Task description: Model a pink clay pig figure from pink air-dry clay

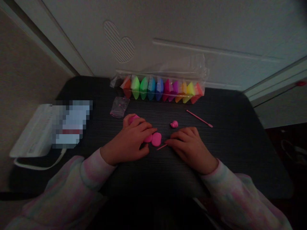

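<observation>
My left hand (130,140) is curled over pink modelling clay, and part of it hides under the fingers. One flattened round of pink clay (156,139) shows just beyond the fingertips, and another lump of pink clay (133,118) sticks out by the knuckles. My right hand (190,147) pinches a thin pink modelling tool (162,147), its tip slanting down toward the clay round. A small pink clay ball (174,124) lies on the black table (230,153), above the right fingertips.
A clear bag of coloured clay packets (159,88) stands along the back edge against the wall. Nearby lie an opened clear wrapper (120,107) and a second pink tool (199,118). At left rest a white pack (33,131) and a blurred device (74,123) with a white cable (43,167).
</observation>
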The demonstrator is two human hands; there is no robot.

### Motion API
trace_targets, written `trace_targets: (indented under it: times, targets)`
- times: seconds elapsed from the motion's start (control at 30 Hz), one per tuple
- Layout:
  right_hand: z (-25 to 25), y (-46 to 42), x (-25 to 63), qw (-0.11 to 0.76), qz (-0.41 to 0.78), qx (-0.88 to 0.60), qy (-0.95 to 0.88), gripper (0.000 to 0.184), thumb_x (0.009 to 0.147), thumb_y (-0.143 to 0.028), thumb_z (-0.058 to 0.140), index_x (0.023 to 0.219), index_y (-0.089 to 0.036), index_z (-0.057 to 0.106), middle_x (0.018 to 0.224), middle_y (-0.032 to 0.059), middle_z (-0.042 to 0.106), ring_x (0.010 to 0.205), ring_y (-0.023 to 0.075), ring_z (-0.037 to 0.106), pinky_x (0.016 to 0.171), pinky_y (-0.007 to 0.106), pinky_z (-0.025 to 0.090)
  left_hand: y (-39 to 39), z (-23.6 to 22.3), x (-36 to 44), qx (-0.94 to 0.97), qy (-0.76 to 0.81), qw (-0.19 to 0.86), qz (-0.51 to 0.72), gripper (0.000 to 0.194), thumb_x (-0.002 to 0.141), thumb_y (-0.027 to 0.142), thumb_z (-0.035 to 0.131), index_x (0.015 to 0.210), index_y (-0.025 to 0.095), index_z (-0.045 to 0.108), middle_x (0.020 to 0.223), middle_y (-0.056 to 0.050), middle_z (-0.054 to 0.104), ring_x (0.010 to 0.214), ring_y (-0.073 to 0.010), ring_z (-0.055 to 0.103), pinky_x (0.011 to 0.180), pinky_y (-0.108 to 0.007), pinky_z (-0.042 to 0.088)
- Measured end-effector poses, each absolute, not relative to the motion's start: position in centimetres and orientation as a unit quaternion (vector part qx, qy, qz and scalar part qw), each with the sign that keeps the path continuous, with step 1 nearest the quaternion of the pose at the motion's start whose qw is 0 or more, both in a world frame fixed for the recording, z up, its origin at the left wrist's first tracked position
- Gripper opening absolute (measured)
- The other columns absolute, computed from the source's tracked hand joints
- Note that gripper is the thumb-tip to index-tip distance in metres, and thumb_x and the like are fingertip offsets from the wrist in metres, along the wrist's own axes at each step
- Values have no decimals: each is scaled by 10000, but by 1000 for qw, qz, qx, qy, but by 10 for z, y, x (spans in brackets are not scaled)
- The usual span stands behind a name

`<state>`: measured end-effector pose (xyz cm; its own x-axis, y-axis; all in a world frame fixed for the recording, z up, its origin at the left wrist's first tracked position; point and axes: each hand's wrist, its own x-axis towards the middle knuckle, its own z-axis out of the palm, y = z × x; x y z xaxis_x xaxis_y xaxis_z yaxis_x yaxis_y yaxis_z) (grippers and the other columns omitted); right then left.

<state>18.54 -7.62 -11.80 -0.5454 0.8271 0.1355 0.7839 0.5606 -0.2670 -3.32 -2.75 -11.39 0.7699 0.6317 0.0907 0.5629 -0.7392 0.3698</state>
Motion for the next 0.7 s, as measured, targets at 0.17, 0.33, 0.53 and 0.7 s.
trace_targets:
  times: [0.17,0.33,0.53,0.7]
  targets:
    - [-118,-75,189,127,121,-462,-870,203,828,-149,484,920,-257,629,852,6,629,879,170,469,793,369,234,-27,-113,-35,930,329,131,102,312,698,224,507,1000,184,576,976,-70,590,1004,-254,468,975,-526,172]
    - [-116,-75,190,138,136,-467,-863,186,835,-170,476,917,-241,627,874,21,618,900,174,472,793,363,248,-27,-113,-36,934,318,129,102,271,725,214,500,981,220,590,1050,-60,560,1049,-252,428,985,-518,171]
    - [-114,-78,191,112,169,-430,-880,187,802,-160,503,905,-255,627,854,6,603,861,166,478,789,373,230,-28,-119,-35,941,293,131,106,346,799,198,437,1116,284,547,1235,-73,459,1124,-268,359,972,-523,204]
    - [-117,-79,188,116,162,-417,-887,176,819,-152,486,901,-237,616,848,-4,623,853,155,475,794,361,222,-25,-118,-35,926,321,154,124,384,786,182,452,1163,221,518,1194,-90,488,1102,-246,381,961,-477,238]
